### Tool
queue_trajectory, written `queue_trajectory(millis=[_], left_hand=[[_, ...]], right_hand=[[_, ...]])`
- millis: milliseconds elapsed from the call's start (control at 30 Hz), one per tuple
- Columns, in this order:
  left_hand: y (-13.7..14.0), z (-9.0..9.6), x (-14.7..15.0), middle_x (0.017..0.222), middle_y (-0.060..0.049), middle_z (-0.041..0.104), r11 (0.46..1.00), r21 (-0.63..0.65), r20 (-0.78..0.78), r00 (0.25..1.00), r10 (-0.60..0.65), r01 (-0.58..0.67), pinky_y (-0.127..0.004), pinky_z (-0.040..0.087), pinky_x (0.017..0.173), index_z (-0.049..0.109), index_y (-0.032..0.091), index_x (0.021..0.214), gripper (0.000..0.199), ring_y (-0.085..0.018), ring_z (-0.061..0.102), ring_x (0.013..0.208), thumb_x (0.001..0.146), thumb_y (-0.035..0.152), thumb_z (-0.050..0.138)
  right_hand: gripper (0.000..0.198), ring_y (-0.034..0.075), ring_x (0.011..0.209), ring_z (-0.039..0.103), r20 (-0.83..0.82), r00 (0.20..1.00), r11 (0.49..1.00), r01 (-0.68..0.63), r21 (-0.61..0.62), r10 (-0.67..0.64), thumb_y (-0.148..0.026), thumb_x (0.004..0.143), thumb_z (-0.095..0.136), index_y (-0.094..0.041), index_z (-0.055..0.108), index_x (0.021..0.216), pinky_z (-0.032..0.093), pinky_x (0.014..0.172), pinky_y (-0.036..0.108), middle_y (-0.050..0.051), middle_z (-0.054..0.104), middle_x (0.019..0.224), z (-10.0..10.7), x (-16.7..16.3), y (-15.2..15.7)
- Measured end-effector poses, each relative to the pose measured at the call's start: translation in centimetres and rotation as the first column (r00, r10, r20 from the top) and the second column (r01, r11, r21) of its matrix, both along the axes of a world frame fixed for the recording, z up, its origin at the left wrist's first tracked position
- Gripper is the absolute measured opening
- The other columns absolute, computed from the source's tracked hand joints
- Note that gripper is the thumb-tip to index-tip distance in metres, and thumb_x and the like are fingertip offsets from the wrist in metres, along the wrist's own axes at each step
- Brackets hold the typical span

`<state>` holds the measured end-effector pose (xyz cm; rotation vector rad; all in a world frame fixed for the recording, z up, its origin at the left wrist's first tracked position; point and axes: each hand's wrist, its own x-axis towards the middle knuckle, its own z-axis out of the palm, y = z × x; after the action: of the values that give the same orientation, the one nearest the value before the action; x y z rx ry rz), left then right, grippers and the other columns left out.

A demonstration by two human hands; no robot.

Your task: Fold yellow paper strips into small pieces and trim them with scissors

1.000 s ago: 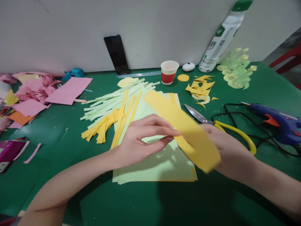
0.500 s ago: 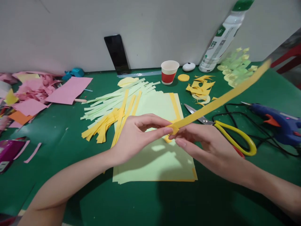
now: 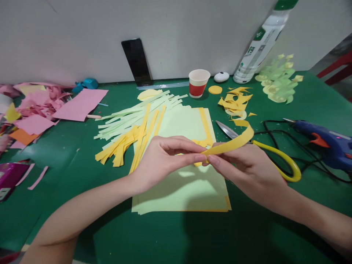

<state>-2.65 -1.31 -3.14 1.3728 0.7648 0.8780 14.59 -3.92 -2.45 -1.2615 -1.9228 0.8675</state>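
Yellow, narrow paper strip [image 3: 233, 144] is curving rightward beyond where left hand [image 3: 161, 158] and right hand [image 3: 253, 172] are pinching its end

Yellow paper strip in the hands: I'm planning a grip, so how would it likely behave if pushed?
The yellow paper strip is probably floppy: its free end curls over. It seems light, being narrow and held up by fingers pinching one end.

Lone head view, from above, forward and down, close over left hand [image 3: 159, 161] and right hand [image 3: 250, 170]
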Motion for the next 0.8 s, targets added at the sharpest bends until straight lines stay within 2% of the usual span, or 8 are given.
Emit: queue_trajectory(millis=[67,200,367,533,667,800], left_hand=[[0.09,-0.21,-0.03,0.075,-0.001,0.071,0.999,-0.033,0.021,1.0,-0.018,0.019,-0.02,0.055,0.064,0.074,0.02,0.073,0.008,-0.01,0.066,0.068,0.069,0.013,0.072],[0.27,-0.63,-0.08,0.079,-0.001,0.071,0.993,-0.094,0.098,0.993,-0.063,0.072,-0.02,0.054,0.065,0.074,0.022,0.075,0.008,-0.01,0.066,0.071,0.07,0.016,0.072],[0.23,-0.53,-0.17,0.08,0.0,0.07,0.994,-0.072,0.088,0.993,-0.077,0.083,-0.019,0.052,0.062,0.075,0.025,0.076,0.01,-0.009,0.064,0.07,0.072,0.018,0.071],[0.04,-0.07,-0.25,0.078,-0.002,0.067,0.997,0.043,-0.013,0.998,-0.066,0.067,-0.019,0.05,0.059,0.075,0.023,0.082,0.013,-0.009,0.06,0.067,0.074,0.015,0.068],[-0.16,0.14,-0.2,0.083,-0.003,0.067,0.982,0.163,-0.08,0.993,-0.083,0.095,-0.022,0.051,0.068,0.069,0.018,0.092,0.014,-0.011,0.06,0.074,0.079,0.019,0.063],[-0.39,0.22,-0.16,0.075,-0.003,0.064,0.947,0.289,-0.186,0.979,-0.087,0.139,-0.021,0.048,0.066,0.06,0.014,0.079,0.01,-0.01,0.058,0.07,0.084,0.021,0.055]], right_hand=[[0.021,0.012,0.044,0.051,0.011,1.0,1.0,-0.015,0.021,0.015,-0.023,0.079,0.049,-0.02,0.058,0.06,0.038,0.041,0.023,0.003,0.062,0.056,-0.15,0.1,0.03],[0.028,0.013,0.044,0.048,0.041,0.998,0.997,-0.053,0.059,0.05,-0.025,0.082,0.046,-0.02,0.054,0.056,0.038,0.042,0.024,0.002,0.057,0.051,-0.4,0.29,0.06],[0.029,0.012,0.044,0.046,0.047,0.997,0.991,-0.072,0.114,0.067,-0.025,0.083,0.047,-0.02,0.053,0.055,0.036,0.043,0.024,0.001,0.053,0.047,-0.36,0.38,-0.06],[0.024,0.011,0.046,0.048,0.0,0.996,0.978,-0.09,0.186,0.091,-0.018,0.084,0.048,-0.021,0.056,0.062,0.038,0.045,0.022,0.0,0.056,0.052,-0.13,0.26,-0.24],[0.02,0.01,0.047,0.047,-0.066,0.995,0.988,-0.069,0.135,0.078,-0.017,0.083,0.049,-0.021,0.056,0.064,0.038,0.044,0.021,0.0,0.058,0.058,0.12,0.16,-0.36],[0.025,0.008,0.043,0.039,-0.111,0.993,0.995,-0.019,0.095,0.029,-0.017,0.081,0.049,-0.02,0.047,0.056,0.031,0.038,0.021,-0.003,0.047,0.05,0.2,0.07,-0.38]])
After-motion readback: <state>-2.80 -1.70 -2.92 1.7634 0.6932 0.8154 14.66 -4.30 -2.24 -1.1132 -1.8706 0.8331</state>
